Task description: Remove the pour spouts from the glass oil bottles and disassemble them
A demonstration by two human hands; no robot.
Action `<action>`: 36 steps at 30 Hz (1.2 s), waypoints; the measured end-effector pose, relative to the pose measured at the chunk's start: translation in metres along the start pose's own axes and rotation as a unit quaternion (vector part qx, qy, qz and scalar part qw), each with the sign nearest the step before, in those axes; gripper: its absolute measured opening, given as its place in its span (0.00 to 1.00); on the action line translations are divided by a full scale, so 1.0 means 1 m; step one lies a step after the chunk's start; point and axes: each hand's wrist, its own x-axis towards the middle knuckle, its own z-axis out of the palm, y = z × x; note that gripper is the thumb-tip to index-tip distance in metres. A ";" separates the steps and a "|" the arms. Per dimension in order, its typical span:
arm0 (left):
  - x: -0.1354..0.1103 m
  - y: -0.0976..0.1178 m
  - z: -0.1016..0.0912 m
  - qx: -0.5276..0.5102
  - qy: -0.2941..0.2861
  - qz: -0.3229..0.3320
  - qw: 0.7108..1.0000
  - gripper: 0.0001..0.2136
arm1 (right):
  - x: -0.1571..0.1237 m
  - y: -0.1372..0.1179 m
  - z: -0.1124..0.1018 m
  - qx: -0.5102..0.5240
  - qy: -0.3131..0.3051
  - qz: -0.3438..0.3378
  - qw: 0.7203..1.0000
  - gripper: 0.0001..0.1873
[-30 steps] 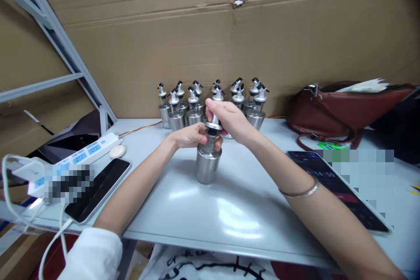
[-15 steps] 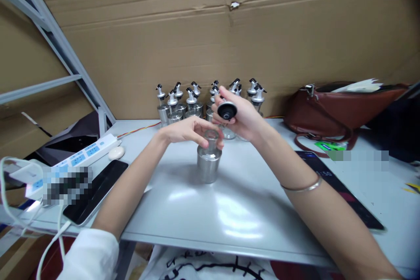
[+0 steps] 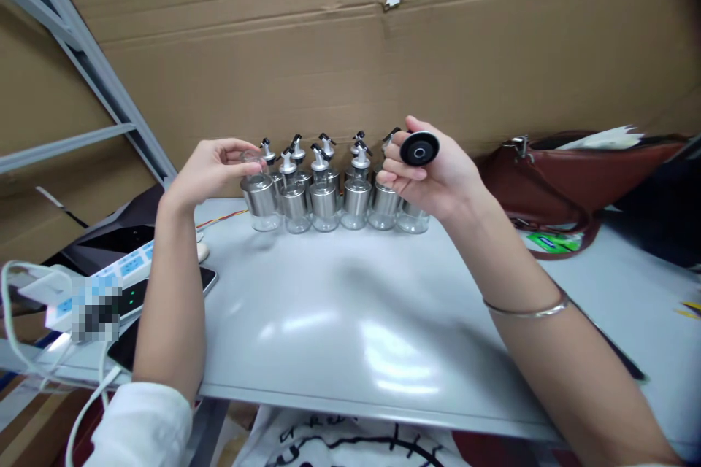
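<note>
My left hand [image 3: 211,168] is closed round the glass neck of an uncapped steel bottle [image 3: 261,201], which stands at the left end of a row of several steel oil bottles [image 3: 339,193] with pour spouts along the cardboard wall. My right hand [image 3: 432,175] is raised in front of the right end of that row and grips a black round spout cap [image 3: 419,148], its underside turned toward me. A metal bangle [image 3: 529,310] sits on my right forearm.
The grey table [image 3: 350,328] has a white power strip [image 3: 109,284] and a dark phone [image 3: 128,350] at its left edge. A brown leather bag [image 3: 580,175] lies at the back right. A cardboard wall [image 3: 350,51] stands behind; a metal shelf frame [image 3: 82,58] rises at left.
The cap came off the bottle in my right hand and rose to the right. My left hand carried the uncapped bottle from mid-table back to the left end of the row.
</note>
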 end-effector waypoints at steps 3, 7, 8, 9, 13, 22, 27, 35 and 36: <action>0.007 -0.016 0.000 -0.013 0.004 -0.026 1.000 0.16 | 0.001 0.002 0.002 -0.008 -0.002 0.000 1.000 0.28; 0.015 -0.034 0.004 -0.038 0.000 -0.043 0.998 0.15 | 0.001 0.005 0.002 0.000 0.001 -0.004 1.000 0.28; 0.016 -0.037 0.006 -0.043 0.000 -0.042 0.998 0.15 | 0.001 0.005 0.002 0.007 0.002 -0.002 1.000 0.28; 0.017 -0.040 0.007 -0.046 -0.002 -0.040 0.998 0.15 | 0.002 0.006 0.002 0.016 0.004 0.000 1.000 0.28; 0.022 -0.048 0.011 -0.042 -0.011 -0.035 0.998 0.16 | 0.002 0.008 0.002 0.046 0.007 0.015 0.999 0.27; 0.026 -0.063 0.019 -0.045 -0.006 -0.042 0.998 0.15 | 0.003 0.012 0.003 0.110 0.013 0.032 0.993 0.27; 0.028 -0.067 0.021 -0.039 -0.003 -0.063 0.997 0.15 | 0.003 0.013 0.007 0.226 0.042 0.099 0.968 0.26; 0.030 -0.072 0.021 -0.027 0.000 -0.062 0.998 0.16 | 0.002 0.013 0.010 0.345 0.031 0.143 0.927 0.24; 0.029 -0.072 0.022 -0.026 0.001 -0.064 0.998 0.16 | 0.002 0.013 0.011 0.348 0.032 0.146 0.925 0.24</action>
